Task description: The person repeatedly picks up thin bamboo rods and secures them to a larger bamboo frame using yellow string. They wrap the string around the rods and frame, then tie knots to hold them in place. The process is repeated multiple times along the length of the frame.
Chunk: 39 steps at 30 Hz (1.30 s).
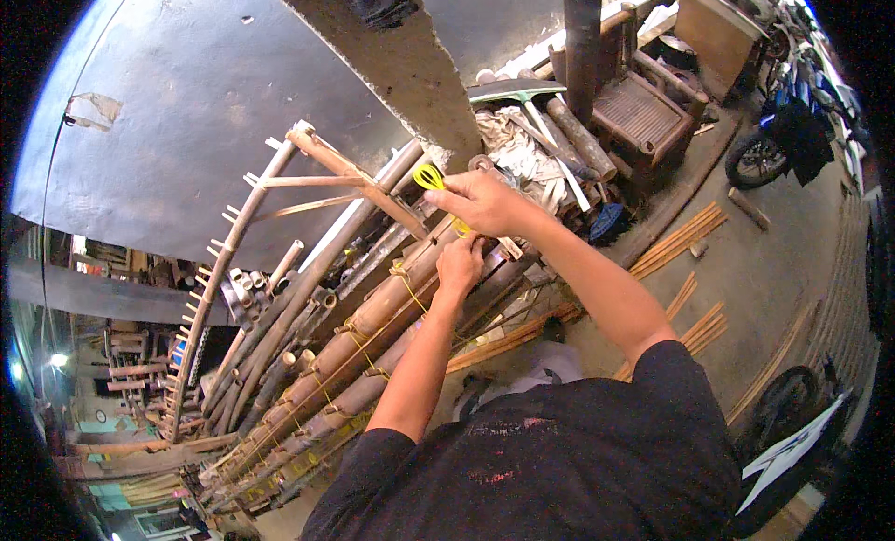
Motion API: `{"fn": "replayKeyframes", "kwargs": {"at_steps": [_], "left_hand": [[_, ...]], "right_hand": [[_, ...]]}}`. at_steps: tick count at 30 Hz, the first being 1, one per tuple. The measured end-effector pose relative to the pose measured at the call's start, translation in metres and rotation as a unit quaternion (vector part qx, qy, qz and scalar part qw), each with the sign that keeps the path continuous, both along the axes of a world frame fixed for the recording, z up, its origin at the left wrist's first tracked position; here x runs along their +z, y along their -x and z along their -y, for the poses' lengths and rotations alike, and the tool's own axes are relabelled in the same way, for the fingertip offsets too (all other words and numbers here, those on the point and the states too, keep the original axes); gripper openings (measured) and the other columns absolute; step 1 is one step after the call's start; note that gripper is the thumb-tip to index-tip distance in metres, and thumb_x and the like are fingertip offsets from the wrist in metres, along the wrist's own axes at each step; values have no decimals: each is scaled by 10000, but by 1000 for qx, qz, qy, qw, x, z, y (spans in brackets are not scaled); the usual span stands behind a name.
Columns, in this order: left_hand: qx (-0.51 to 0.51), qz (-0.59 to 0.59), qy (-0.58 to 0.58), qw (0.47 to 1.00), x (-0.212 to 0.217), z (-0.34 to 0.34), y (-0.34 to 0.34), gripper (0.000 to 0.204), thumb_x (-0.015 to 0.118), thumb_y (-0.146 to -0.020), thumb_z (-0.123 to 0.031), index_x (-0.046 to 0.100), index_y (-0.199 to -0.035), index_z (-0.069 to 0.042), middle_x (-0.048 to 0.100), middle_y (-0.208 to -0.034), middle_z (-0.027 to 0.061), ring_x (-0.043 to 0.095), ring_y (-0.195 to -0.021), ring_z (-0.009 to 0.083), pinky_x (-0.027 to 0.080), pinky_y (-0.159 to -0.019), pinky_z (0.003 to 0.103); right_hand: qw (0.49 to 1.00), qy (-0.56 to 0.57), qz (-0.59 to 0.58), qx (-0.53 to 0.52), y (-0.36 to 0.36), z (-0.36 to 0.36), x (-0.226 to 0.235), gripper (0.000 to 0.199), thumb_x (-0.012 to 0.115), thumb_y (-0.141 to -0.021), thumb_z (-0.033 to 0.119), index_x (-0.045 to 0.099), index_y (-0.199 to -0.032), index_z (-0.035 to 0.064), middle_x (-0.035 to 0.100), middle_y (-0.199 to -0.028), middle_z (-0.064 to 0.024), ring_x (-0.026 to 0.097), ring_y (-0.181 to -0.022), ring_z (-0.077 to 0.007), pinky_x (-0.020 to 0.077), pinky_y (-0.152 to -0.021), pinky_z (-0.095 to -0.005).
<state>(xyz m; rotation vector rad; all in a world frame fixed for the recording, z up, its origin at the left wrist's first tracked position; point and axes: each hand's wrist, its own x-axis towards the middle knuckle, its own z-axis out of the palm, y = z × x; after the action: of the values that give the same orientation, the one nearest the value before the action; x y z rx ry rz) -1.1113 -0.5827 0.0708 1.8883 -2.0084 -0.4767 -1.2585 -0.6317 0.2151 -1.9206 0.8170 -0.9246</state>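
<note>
My right hand [487, 205] is closed on a bright yellow looped bundle of cord [429, 176], which sticks out past its thumb and fingers. Just below it, my left hand [460, 265] is closed against the upper end of a long bamboo pole [359, 334]. A bit of yellow cord [461, 228] shows between the two hands; what the left fingertips pinch is hidden. Thin yellow ties [352, 326] wrap this pole at intervals and link it to a second pole [373, 384] running alongside.
A concrete post [392, 61] stands just beyond my hands. Left of it, a pegged bamboo frame [235, 233] leans over stacked poles. Piled cloth [522, 149], a wooden chair [643, 117] and motorbikes [757, 159] are at the right. Bamboo strips [681, 238] lie on the floor.
</note>
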Motion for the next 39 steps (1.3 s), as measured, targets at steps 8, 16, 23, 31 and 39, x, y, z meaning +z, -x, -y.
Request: {"fn": "replayKeyframes", "kwargs": {"at_steps": [8, 16, 23, 31, 39], "left_hand": [[17, -5, 25, 1000, -5, -1, 4, 149, 541, -899, -268, 555, -951, -129, 654, -782, 198, 621, -755, 438, 475, -660, 545], [-67, -65, 91, 991, -18, 2, -25, 211, 560, -896, -217, 579, -1060, -84, 650, -941, 229, 600, -887, 441, 471, -744, 515], [45, -166, 111, 979, 73, -66, -156, 300, 557, -921, -195, 566, -1177, -38, 653, -1066, 204, 638, -984, 349, 491, -849, 412], [49, 51, -157, 985, 29, -210, -300, 362, 564, -899, -264, 529, -1166, -23, 615, -1126, 231, 556, -1102, 389, 403, -949, 468], [105, 126, 56, 985, -42, -217, -292, 334, 566, -899, -319, 554, -1152, -101, 596, -956, 175, 552, -879, 351, 412, -856, 510]], "right_hand": [[976, 66, -189, 88, 67, -132, -165, 411, 562, -890, 367, 630, -708, 5, 618, -698, -220, 603, -735, -396, 467, -761, -488], [947, 60, -314, 35, 35, -133, -176, 318, 572, -884, 316, 663, -774, 32, 645, -735, -175, 625, -796, -339, 412, -966, -432], [876, 151, -457, -41, -50, -211, -163, 301, 533, -893, 293, 619, -1043, 46, 648, -1045, -192, 618, -978, -342, 408, -984, -464], [683, -644, 340, 56, -237, -310, -194, 399, 535, -926, 390, 579, -1080, 25, 649, -966, -96, 622, -892, -244, 491, -812, -384], [993, 22, 62, -94, -376, -264, -102, 323, 458, -945, 335, 596, -838, 64, 589, -904, -121, 546, -926, -296, 406, -864, -443]]}}
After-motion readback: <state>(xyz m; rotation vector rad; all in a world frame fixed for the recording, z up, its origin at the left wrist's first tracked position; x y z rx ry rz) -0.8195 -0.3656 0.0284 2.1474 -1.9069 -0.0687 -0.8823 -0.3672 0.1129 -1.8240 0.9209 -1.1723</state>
